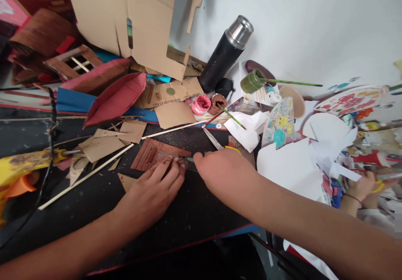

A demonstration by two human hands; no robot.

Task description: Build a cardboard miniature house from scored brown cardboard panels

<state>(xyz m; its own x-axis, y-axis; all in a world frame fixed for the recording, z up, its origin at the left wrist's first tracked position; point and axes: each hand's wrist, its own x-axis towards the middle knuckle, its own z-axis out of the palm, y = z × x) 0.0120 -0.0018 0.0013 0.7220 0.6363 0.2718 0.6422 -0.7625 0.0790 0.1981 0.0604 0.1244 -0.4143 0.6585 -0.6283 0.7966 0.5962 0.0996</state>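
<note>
On black tabletop (pixel 185 217): pins brown panel (pixel 147 153) under open left hand (pixel 155 186), probably against slipping. Curls right hand (pixel 224 169) closed just beside panel; can't tell around what. Has scissors (pixel 212 139) just beyond right hand, likely for reach.

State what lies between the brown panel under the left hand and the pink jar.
A pale stick and, beyond it, a cardboard piece, shown in the head view.

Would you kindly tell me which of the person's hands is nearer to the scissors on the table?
Right. The right hand is just in front of the scissors; the left hand is farther off to their left, on the brown piece.
</note>
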